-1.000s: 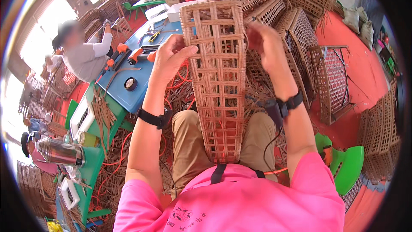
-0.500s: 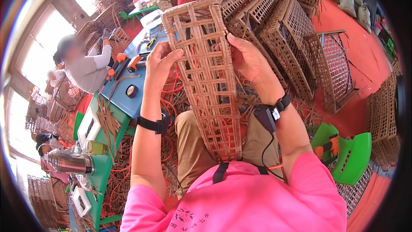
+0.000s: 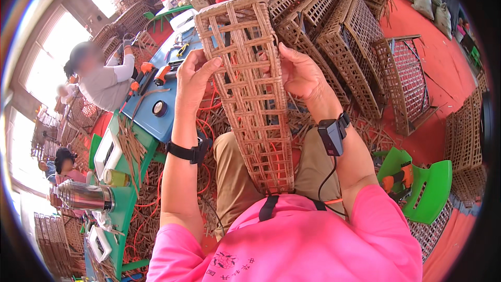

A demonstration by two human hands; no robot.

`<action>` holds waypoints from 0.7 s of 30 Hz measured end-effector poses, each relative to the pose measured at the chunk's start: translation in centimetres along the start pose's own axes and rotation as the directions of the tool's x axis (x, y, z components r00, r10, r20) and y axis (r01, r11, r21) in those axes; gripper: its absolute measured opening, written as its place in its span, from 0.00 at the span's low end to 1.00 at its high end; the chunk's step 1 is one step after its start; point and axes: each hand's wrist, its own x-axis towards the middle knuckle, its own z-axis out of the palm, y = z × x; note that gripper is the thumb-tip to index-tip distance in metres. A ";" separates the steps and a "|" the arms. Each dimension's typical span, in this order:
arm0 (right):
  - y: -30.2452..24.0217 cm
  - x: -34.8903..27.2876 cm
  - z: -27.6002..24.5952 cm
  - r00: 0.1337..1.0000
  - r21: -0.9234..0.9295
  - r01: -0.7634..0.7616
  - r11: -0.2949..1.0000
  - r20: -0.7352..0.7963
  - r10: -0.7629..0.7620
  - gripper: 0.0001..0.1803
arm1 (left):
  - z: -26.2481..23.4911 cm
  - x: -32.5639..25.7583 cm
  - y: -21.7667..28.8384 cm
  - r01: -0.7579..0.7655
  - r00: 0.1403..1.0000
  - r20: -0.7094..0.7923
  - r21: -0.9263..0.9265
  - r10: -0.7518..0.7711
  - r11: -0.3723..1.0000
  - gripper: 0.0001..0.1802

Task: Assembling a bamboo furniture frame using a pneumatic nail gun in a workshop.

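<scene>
A long brown woven basket frame stands between my knees, tapering toward my lap, with an open lattice of flat strips. My left hand grips its left edge near the top, thumb on the front face and fingers curled behind. At the right edge, my right hand is closed with its thumb against the rim. Some of its fingertips show through the lattice, behind the strips. Whether they also pinch a loose strip I cannot make out.
A blue table at my left carries orange-handled tools and a tape roll. A steel flask stands on the green table. Woven frames lean at the far right. A green chair holds an orange tool. Co-workers sit at left.
My right wrist has turned slightly while its hand stays at the basket's edge. The basket's top has shifted a little left. A co-worker at the lower left has moved.
</scene>
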 end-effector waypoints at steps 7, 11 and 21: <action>-0.7 0.5 -0.7 0.991 0.058 -0.072 0.996 0.116 0.065 0.18 | 0.3 -0.2 0.2 -0.019 1.000 -0.013 0.049 0.019 0.999 0.21; 0.1 0.2 0.5 1.000 0.009 -0.019 1.000 0.010 0.018 0.17 | 0.1 -0.2 -0.2 -0.025 0.999 -0.023 0.065 0.026 0.998 0.21; 2.3 1.7 -2.0 0.983 0.280 0.048 0.959 0.160 -0.096 0.23 | -0.2 0.2 0.0 -0.019 1.000 0.017 0.055 0.018 0.998 0.19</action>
